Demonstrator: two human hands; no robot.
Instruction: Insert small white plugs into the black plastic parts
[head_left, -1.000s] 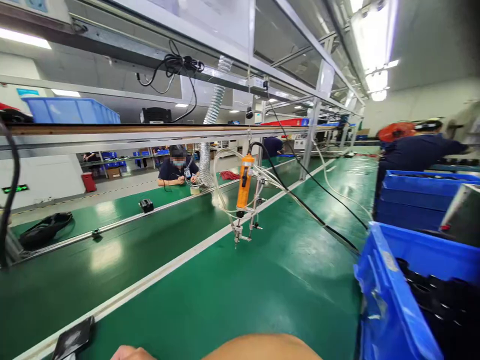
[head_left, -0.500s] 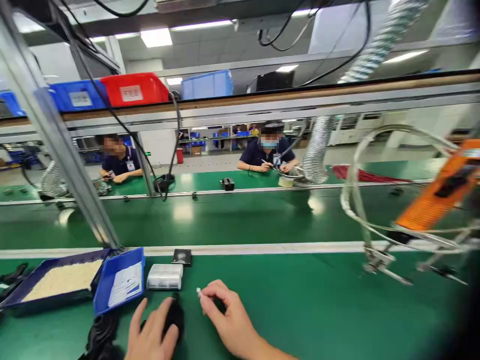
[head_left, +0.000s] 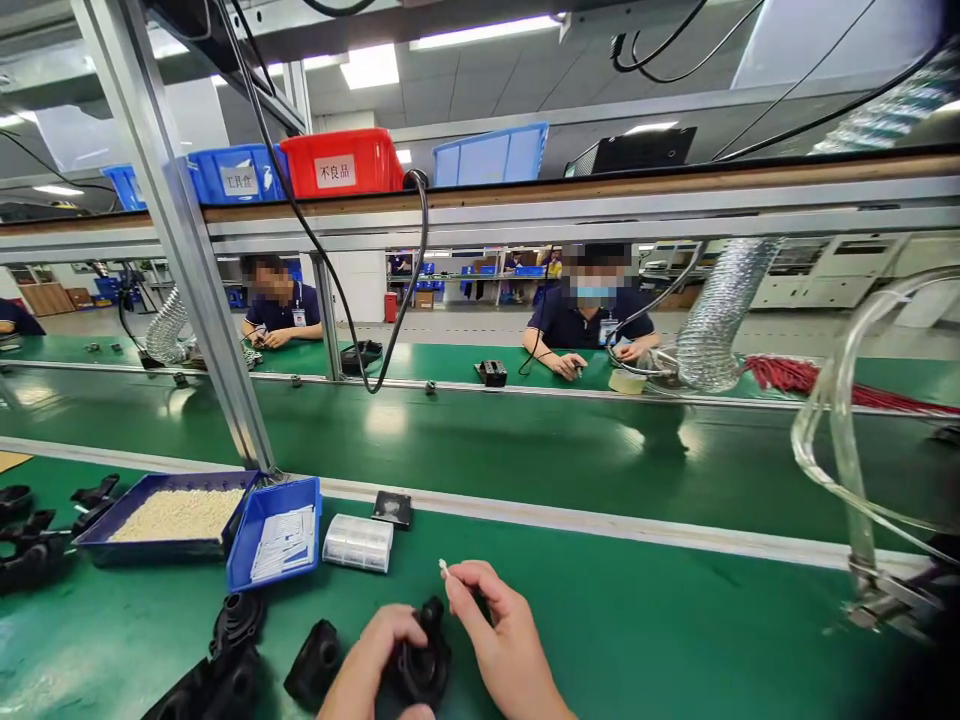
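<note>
My left hand (head_left: 376,650) is closed round a black molded part (head_left: 424,655) at the bottom middle, with its fingers on the upper left side. Just to the right, my right hand (head_left: 504,630) pinches a small white piece (head_left: 443,566) between thumb and forefinger, apart from the black part. Another black part (head_left: 315,660) lies left of my left hand, and more black parts (head_left: 236,650) lie further left. A clear plastic case (head_left: 358,543) and a small black square (head_left: 392,509) sit beyond my hands.
A blue tray (head_left: 238,575) holds white strips. Beside it, a dark blue tray (head_left: 150,552) holds many small cream pieces. A metal post (head_left: 187,260) rises behind them. Clear tubes (head_left: 844,400) hang at the right. Two people (head_left: 591,310) work across the benches.
The view has turned left. My left hand, earlier spread over a dark part, is now wrapped round the black part. My right hand still pinches the white piece.
</note>
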